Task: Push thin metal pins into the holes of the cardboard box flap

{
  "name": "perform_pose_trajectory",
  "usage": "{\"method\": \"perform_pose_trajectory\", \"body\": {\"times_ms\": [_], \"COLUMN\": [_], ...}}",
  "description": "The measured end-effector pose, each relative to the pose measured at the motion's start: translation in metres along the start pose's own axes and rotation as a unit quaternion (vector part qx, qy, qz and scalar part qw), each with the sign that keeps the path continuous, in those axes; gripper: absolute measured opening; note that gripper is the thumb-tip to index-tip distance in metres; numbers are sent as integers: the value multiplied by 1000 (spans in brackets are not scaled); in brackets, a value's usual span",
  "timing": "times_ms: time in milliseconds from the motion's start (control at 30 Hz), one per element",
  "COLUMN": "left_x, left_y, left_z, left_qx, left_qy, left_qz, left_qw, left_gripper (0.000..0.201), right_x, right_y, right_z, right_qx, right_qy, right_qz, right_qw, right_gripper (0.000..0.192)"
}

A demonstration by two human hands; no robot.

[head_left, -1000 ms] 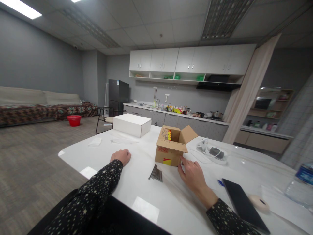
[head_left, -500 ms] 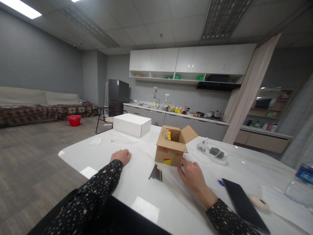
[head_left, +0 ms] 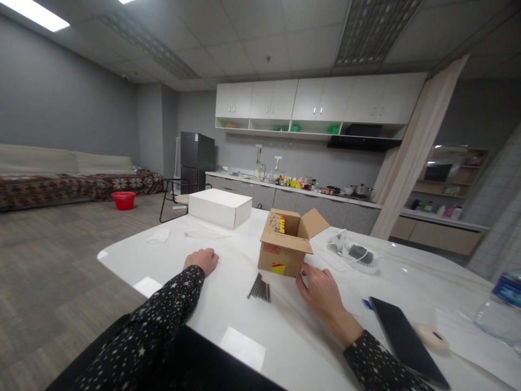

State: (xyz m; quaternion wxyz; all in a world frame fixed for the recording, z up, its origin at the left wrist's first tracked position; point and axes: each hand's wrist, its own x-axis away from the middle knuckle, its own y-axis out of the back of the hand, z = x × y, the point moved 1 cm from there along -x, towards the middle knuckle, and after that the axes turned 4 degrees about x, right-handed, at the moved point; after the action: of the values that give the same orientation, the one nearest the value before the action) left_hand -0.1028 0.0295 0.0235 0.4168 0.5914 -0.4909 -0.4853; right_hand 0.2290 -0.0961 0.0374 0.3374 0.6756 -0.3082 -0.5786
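Observation:
My left hand rests on the white table with its fingers curled in, seen from the back, and nothing shows in it. My right hand lies on the right with the index finger stretched to the lower corner of an open cardboard box; the thumb is apart and nothing is held. The fingertip is at the box's corner, perhaps touching it. Between my hands, just in front of the box, several long grey metal nails lie side by side. The box's flaps stand open, and its bottom is hidden.
Behind my left hand is a white box, with clear plastic before it. White corded items lie right of the cardboard box. Nearer are a black phone, a beige rounded object and a water bottle.

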Motion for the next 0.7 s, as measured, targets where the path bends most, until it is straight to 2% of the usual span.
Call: {"method": "perform_pose_trajectory", "body": {"times_ms": [300,433,533,700], "left_x": [-2,-1,-1,-3], "left_y": [-1,0,-1,-4], "left_z": [0,1,1,2], "left_qx": [4,4,3,5], "left_qy": [0,-1,-1,-3], "left_qz": [2,0,0,-2], "left_qw": [1000,1000,1000,1000], "left_gripper": [43,43,44,44], "right_x": [0,0,0,-1], "right_y": [0,1,2,3], "right_z": [-2,-1,0,0], "right_qx": [3,13,15,13], "right_qy": [1,-6,-1,-15], "right_qz": [2,-9,3,6], "right_qw": [1000,1000,1000,1000], "right_gripper": [26,32,26,28]}}
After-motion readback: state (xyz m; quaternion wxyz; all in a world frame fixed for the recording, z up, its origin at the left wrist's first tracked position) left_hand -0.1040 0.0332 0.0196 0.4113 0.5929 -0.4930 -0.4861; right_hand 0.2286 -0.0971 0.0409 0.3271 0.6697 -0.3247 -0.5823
